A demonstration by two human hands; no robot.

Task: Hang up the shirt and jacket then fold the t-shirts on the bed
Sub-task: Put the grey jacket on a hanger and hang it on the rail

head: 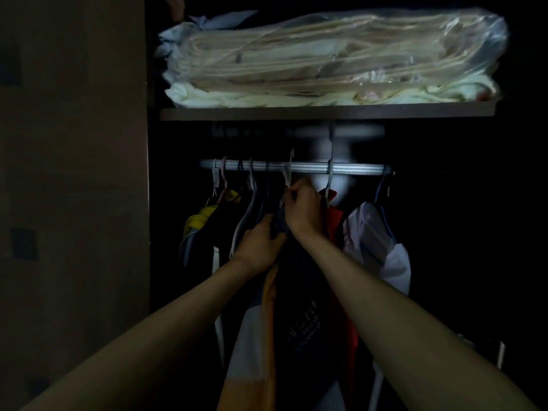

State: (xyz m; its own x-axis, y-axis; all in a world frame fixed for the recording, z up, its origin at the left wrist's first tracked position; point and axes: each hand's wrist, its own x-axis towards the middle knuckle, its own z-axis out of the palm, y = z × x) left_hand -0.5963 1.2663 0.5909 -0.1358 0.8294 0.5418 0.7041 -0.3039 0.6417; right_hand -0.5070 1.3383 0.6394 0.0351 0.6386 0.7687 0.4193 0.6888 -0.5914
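1. Two bare hands reached into the dim wardrobe beneath the rail (296, 167).
2. Her left hand (261, 247) gripped the collar of a dark garment (299, 298) with faint lettering.
3. Her right hand (305, 207) pinched a pale hanger (287, 176), its hook rising above the rail.
4. Rightward hung a red garment (335, 215), then a white shirt (376, 241).

Light: dimness is filling the scene, with a pale glow falling on the upper part of the wardrobe interior.
Wardrobe: it is standing open, its inside staying almost black.
Side panel (74, 173): a brown board is rising along the left.
Shelf (326, 113): it is running across above, carrying a plastic-wrapped bundle (335, 54) of pale bedding.
Rail (355, 168): a metal bar is spanning below the shelf.
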